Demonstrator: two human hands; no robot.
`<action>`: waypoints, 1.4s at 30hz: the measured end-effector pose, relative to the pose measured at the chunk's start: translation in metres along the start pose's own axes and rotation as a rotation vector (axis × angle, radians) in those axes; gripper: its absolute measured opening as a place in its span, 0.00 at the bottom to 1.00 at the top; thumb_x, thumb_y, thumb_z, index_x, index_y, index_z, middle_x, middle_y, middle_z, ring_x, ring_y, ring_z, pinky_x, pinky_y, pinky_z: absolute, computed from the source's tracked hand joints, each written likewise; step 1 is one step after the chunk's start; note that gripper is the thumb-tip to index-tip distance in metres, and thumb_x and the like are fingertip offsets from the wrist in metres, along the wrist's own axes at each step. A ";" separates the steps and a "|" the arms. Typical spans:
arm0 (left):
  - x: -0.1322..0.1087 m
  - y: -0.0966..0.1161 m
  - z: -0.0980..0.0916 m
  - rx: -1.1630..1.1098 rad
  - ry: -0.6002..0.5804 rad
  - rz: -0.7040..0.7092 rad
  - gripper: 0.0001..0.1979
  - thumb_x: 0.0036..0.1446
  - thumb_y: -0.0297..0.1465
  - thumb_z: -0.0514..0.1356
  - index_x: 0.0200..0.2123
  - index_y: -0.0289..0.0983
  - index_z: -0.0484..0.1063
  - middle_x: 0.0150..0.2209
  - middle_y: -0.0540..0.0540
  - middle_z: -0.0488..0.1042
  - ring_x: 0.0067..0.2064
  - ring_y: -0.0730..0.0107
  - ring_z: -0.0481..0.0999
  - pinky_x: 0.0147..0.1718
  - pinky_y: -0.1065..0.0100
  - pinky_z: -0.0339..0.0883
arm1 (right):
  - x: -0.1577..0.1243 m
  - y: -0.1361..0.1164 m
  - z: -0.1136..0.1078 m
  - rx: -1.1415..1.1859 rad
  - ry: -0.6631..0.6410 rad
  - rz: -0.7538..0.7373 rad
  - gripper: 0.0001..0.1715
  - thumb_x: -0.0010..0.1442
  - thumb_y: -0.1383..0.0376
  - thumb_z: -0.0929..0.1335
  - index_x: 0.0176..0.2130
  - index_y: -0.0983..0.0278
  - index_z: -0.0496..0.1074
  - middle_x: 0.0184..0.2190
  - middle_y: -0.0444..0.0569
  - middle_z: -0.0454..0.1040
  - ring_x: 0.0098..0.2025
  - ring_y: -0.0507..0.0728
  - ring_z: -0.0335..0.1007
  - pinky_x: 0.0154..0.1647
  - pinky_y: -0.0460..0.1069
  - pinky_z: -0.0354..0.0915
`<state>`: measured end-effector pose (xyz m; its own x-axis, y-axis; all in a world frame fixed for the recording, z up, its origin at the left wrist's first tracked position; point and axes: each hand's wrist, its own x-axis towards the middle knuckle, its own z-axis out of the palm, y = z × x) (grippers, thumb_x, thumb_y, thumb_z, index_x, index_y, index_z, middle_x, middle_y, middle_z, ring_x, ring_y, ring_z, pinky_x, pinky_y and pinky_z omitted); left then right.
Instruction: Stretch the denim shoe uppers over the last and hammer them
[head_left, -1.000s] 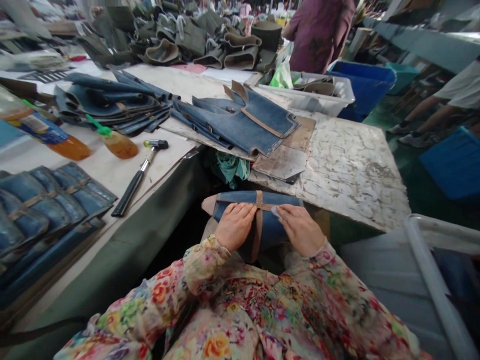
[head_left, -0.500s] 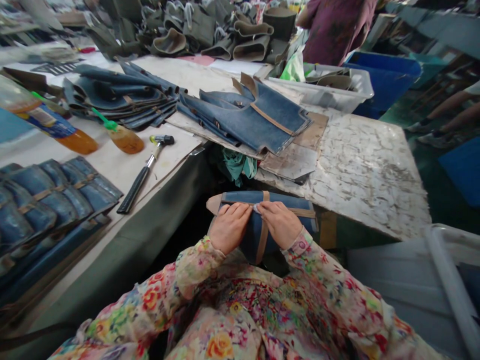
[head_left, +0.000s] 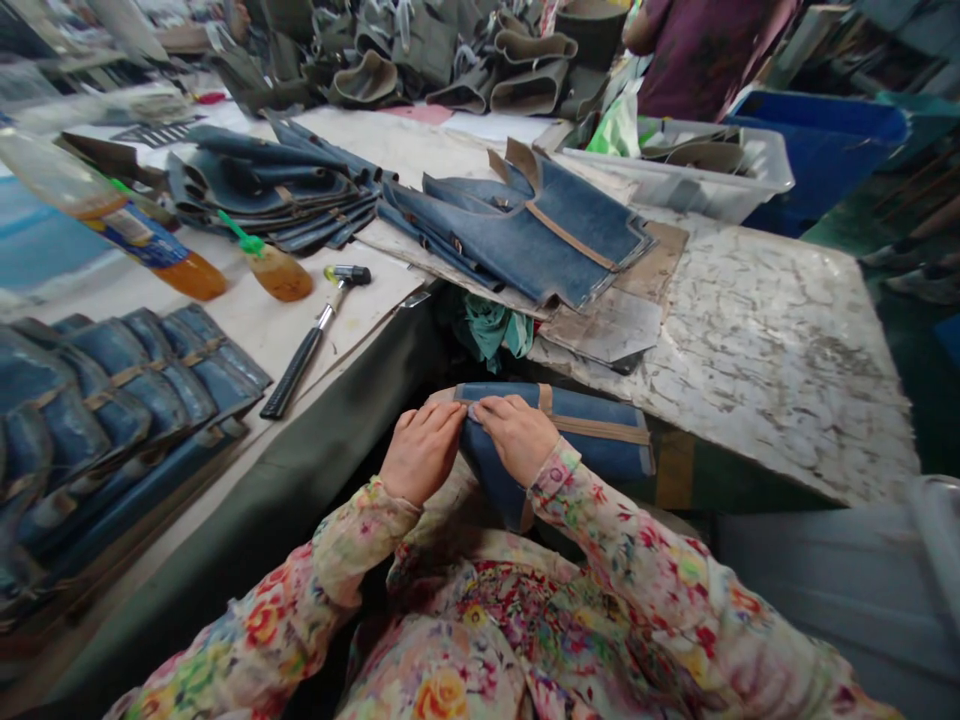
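A blue denim piece [head_left: 600, 440] with tan strap trim lies across my lap, just below the table's edge. My left hand [head_left: 421, 452] presses on its left end with the fingers curled over the top edge. My right hand [head_left: 517, 436] lies close beside it, fingertips pinching the same top edge. The two hands almost touch. Both arms wear flowered sleeves.
A stack of blue denim pieces [head_left: 536, 235] lies on the scuffed board [head_left: 765, 340] ahead. A hammer [head_left: 311, 340], two glue bottles [head_left: 274, 265] and rows of finished denim pieces [head_left: 127, 385] sit at left. A white bin [head_left: 697, 185] and a person in purple [head_left: 705, 50] are behind.
My right hand slid left along the piece's top edge until it met my left hand. More of the piece's right end now shows.
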<state>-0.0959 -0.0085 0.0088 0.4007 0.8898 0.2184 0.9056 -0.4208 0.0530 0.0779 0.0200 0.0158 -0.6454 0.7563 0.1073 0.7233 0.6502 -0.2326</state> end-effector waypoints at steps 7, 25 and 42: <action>0.001 0.001 0.004 -0.037 0.020 -0.100 0.16 0.61 0.33 0.48 0.50 0.37 0.66 0.49 0.43 0.69 0.48 0.62 0.65 0.42 0.62 0.59 | 0.011 -0.006 0.001 0.003 -0.007 0.065 0.20 0.62 0.69 0.55 0.52 0.64 0.63 0.50 0.52 0.65 0.46 0.57 0.59 0.42 0.50 0.65; 0.004 -0.027 -0.023 -0.009 0.048 -0.142 0.14 0.60 0.35 0.49 0.44 0.41 0.71 0.48 0.46 0.69 0.49 0.62 0.65 0.45 0.60 0.60 | -0.084 0.047 -0.012 -0.187 0.158 0.159 0.20 0.60 0.70 0.58 0.50 0.67 0.68 0.47 0.53 0.69 0.45 0.58 0.62 0.46 0.52 0.63; 0.022 -0.150 -0.055 0.015 0.017 -0.625 0.17 0.57 0.39 0.46 0.39 0.35 0.68 0.30 0.40 0.71 0.35 0.53 0.73 0.33 0.56 0.65 | -0.130 0.052 0.000 -0.105 0.328 0.347 0.19 0.62 0.68 0.57 0.49 0.66 0.68 0.46 0.53 0.70 0.48 0.57 0.64 0.49 0.53 0.64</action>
<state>-0.2305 0.0645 0.0589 -0.2073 0.9641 0.1657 0.9700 0.1807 0.1623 0.1996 -0.0449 -0.0101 -0.2623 0.9016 0.3439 0.9137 0.3467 -0.2119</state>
